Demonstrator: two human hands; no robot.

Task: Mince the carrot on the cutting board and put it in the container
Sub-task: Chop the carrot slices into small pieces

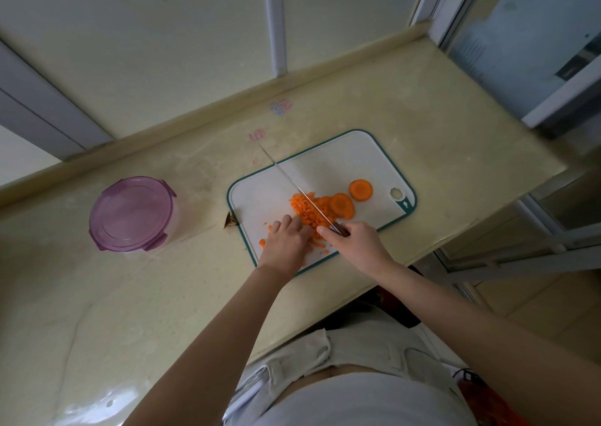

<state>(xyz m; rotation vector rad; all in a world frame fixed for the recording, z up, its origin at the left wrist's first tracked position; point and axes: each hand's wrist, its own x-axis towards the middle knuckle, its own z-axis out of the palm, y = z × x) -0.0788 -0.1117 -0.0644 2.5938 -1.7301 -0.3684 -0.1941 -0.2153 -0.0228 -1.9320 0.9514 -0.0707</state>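
Gripping the knife (296,186) by its dark handle, the right hand (356,243) has its fingers (325,232) wrapped round the handle, with the forefinger stretched forward along the top. The thin blade stands on edge and runs away from the person across the cutting board (341,158). Its tip reaches past the board's far rim, over the table (422,116).

The left hand (286,241) sits just beside the blade on its left, fingers (287,222) bent with the tips down on the minced carrot (304,210). I cannot tell whether they grip any of it or only press on it. The mince forms a heap near the middle of the near half of the board, touching the blade, and a few loose bits lie scattered by the left hand. To the right of the blade are the carrot rounds (341,205), still whole. Some overlap right beside the knife, and one lies apart nearer the board's hanging hole.

The board is white with a green rim and lies at an angle on the pale yellow table. A small brown scrap (230,221) rests at its left corner. The container (131,214) stands well to the left of the board, its purple lid (130,209) on and its clips down. Faded stickers (281,106) mark the table beyond the board, near the wall (162,51).
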